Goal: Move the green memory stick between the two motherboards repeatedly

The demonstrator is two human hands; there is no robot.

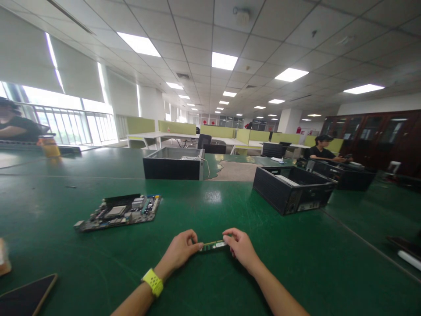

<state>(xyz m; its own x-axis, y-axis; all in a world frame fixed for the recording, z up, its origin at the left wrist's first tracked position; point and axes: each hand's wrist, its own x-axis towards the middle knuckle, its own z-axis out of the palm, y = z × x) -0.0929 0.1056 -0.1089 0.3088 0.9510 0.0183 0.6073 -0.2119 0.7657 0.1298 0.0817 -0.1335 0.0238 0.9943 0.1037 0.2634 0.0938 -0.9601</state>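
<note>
A small green memory stick is held level just above the green table, one end in each hand. My left hand, with a yellow watch band at the wrist, pinches its left end. My right hand pinches its right end. A bare motherboard lies flat on the table to the left, well apart from both hands.
An open black computer case lies at the right and another case at the back centre. A dark phone lies at the near left edge. A person sits at the far right, another at the far left beside a yellow jar.
</note>
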